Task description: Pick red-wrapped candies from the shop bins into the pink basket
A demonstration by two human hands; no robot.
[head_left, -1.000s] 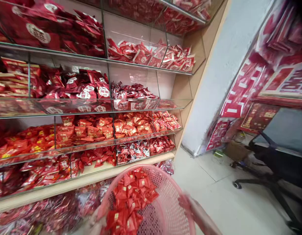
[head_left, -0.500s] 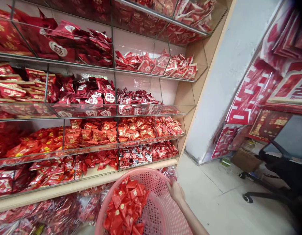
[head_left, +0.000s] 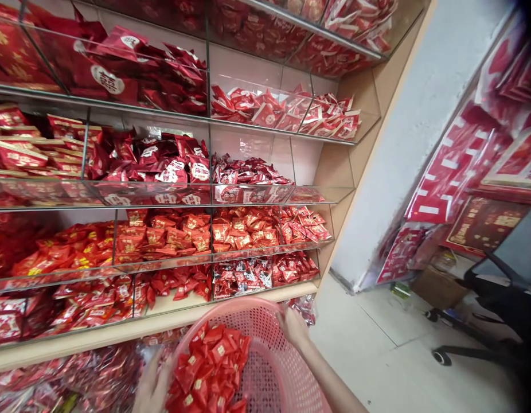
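A pink perforated plastic basket [head_left: 265,312] is at the bottom centre, tilted toward the camera. Red candy packets [head_left: 214,361] with small gold marks are heaped on its left side, leaving bare basket floor on the right. My right hand [head_left: 293,328] is closed on the basket's far right rim. At the left rim my left hand [head_left: 152,381] shows blurred, its fingers stretched out and apart; whether it touches the basket I cannot tell.
Glass-fronted shelves [head_left: 162,202] full of red packets stand ahead. Clear plastic bags of red items [head_left: 97,373] lie beneath the bottom ledge [head_left: 97,339]. To the right are a white wall [head_left: 390,143], hanging red decorations [head_left: 446,172] and a black wheeled chair [head_left: 502,304] on tiled floor.
My left hand has come into view by the basket's left rim. The basket, the packets and my right hand have shifted slightly left, while the shelves appear a little further right.
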